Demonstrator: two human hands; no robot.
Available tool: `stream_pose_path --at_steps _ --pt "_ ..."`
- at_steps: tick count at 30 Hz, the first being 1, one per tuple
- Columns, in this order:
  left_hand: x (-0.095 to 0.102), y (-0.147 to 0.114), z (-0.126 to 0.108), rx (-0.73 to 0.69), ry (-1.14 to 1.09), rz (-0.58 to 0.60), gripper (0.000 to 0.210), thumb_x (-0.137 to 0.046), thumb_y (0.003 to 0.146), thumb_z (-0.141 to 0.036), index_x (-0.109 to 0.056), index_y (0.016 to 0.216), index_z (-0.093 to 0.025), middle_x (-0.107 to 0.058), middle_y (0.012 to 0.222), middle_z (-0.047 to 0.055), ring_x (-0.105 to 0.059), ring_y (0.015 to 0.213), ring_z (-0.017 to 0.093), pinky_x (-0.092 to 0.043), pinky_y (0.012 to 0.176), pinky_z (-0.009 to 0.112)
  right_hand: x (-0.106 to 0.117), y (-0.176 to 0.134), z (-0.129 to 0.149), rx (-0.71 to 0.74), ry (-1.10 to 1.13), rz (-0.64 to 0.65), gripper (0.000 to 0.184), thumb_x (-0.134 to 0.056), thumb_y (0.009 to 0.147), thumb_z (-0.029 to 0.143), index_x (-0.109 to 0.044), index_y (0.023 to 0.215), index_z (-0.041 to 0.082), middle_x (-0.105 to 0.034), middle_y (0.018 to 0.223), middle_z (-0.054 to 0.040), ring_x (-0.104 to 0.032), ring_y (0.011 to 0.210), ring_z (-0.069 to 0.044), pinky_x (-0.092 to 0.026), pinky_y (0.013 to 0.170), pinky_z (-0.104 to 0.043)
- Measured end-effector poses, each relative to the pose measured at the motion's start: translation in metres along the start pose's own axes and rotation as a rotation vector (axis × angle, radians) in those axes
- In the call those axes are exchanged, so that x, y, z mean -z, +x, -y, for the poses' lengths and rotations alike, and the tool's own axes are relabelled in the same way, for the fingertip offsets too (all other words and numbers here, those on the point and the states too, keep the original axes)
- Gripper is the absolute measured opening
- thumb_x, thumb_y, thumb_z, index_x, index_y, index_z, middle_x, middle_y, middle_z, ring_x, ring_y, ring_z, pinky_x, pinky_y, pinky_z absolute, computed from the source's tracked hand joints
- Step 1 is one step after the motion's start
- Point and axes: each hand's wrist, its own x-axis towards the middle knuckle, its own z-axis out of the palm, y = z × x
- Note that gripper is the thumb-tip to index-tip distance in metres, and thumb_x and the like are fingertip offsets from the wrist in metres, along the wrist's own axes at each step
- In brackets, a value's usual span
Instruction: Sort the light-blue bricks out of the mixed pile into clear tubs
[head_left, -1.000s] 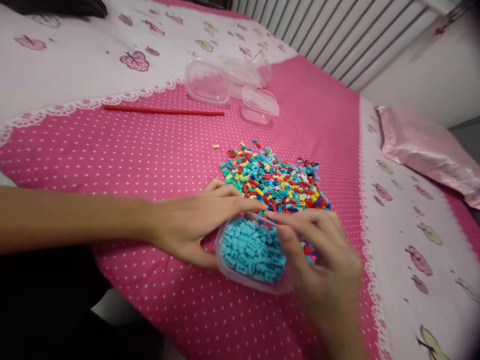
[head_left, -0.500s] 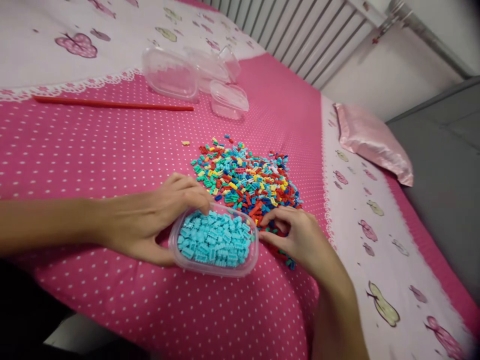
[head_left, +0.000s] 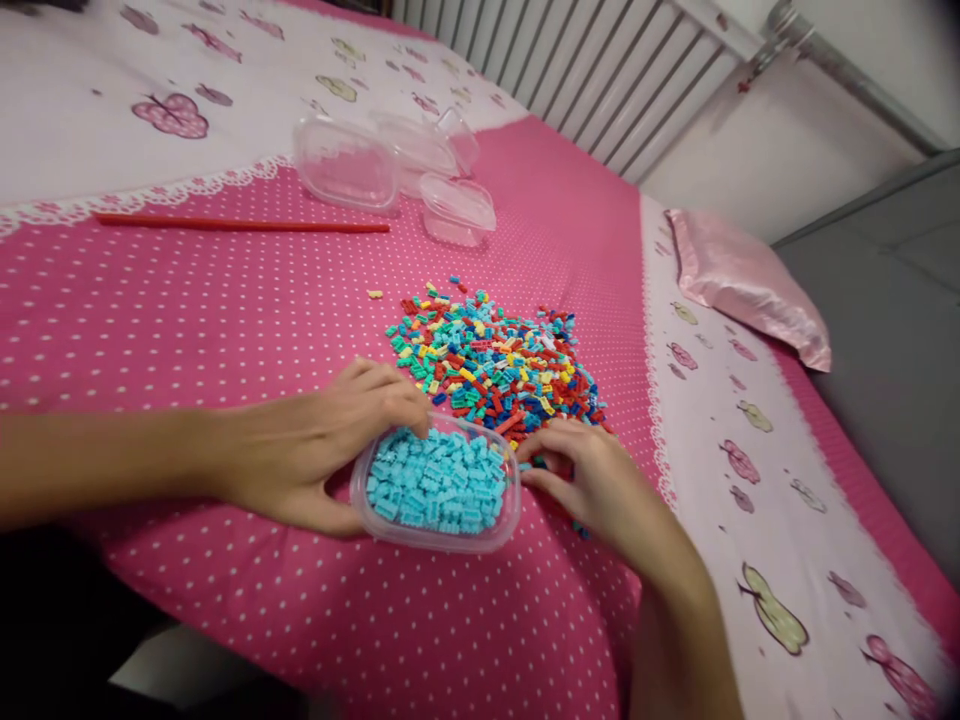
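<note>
My left hand (head_left: 352, 440) grips the left side of a clear plastic container (head_left: 360, 500), fingers over the far rim and thumb low on the near side. Light blue building bricks (head_left: 439, 480) fill much of it. Just past its right end, my right hand (head_left: 581, 475) is closed in a pinch, with a small light blue building brick (head_left: 524, 466) at the fingertips. Beyond both hands spreads a pile of mixed building bricks (head_left: 487, 350) in red, yellow, green and blue, partly hidden behind my right hand.
Several clear plastic containers and lids (head_left: 345, 165) lie farther back on the pink dotted bedspread (head_left: 247, 320). A long thin red stick (head_left: 240, 223) rests at the left. A pink pillow (head_left: 750, 285) is at the right, near a white radiator (head_left: 570, 75).
A light blue brick now shows between my right fingertips. The container and my left hand sit slightly farther right in view, and the whole scene has shifted a little with the camera.
</note>
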Motion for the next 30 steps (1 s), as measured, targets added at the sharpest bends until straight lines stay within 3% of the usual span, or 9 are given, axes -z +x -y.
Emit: stream_pose_path --at_steps 5,10,15,22,27,30 --pt "-0.003 0.006 -0.009 0.001 -0.051 -0.017 0.047 -0.067 0.086 -0.038 -0.038 0.121 -0.024 -0.057 0.109 0.008 -0.049 0.099 0.025 -0.038 0.087 0.039 0.004 -0.001 0.027 0.077 0.237 -0.309 0.009 -0.065 0.093 0.023 -0.074 0.094 0.026 -0.073 0.095 -0.0025 -0.067 0.089 -0.019 -0.051 0.079 -0.033" --pt "-0.006 0.007 -0.011 0.013 -0.085 -0.028 0.045 -0.063 0.089 -0.043 -0.037 0.122 -0.025 -0.057 0.113 0.009 -0.048 0.1 0.025 -0.039 0.087 0.04 -0.014 0.0 0.057 0.176 0.161 -0.369 0.02 -0.068 0.092 0.023 -0.068 0.111 0.027 -0.072 0.084 0.0027 -0.065 0.076 -0.016 -0.046 0.077 -0.033" --pt "-0.007 0.006 -0.01 0.019 -0.098 -0.035 0.047 -0.064 0.089 -0.045 -0.037 0.123 -0.024 -0.057 0.114 0.009 -0.048 0.1 0.025 -0.038 0.088 0.04 -0.026 0.002 0.066 0.201 0.034 -0.486 0.008 -0.072 0.09 0.024 -0.065 0.088 0.026 -0.074 0.079 0.0048 -0.064 0.067 -0.015 -0.04 0.079 -0.036" --pt "-0.007 0.006 -0.011 0.028 -0.096 -0.026 0.049 -0.064 0.089 -0.045 -0.036 0.124 -0.025 -0.057 0.11 0.009 -0.048 0.1 0.025 -0.039 0.088 0.042 -0.027 0.001 0.073 0.143 0.026 -0.553 0.011 -0.066 0.093 0.028 -0.067 0.083 0.026 -0.075 0.084 0.0037 -0.067 0.078 -0.018 -0.038 0.087 -0.04" --pt "-0.009 0.005 -0.01 0.023 -0.094 -0.029 0.052 -0.066 0.087 -0.044 -0.037 0.126 -0.024 -0.056 0.115 0.011 -0.047 0.103 0.026 -0.039 0.09 0.042 -0.023 0.001 0.065 0.181 0.019 -0.414 0.014 -0.06 0.095 0.026 -0.073 0.093 0.027 -0.068 0.106 -0.0035 -0.059 0.101 -0.024 -0.04 0.087 -0.042" --pt "-0.01 0.004 -0.009 0.032 -0.103 -0.032 0.055 -0.068 0.087 -0.044 -0.037 0.128 -0.024 -0.055 0.115 0.01 -0.047 0.104 0.026 -0.038 0.091 0.042 -0.025 0.001 0.065 0.207 -0.019 -0.405 0.017 -0.06 0.094 0.023 -0.075 0.099 0.029 -0.065 0.114 -0.0046 -0.056 0.108 -0.026 -0.038 0.092 -0.047"
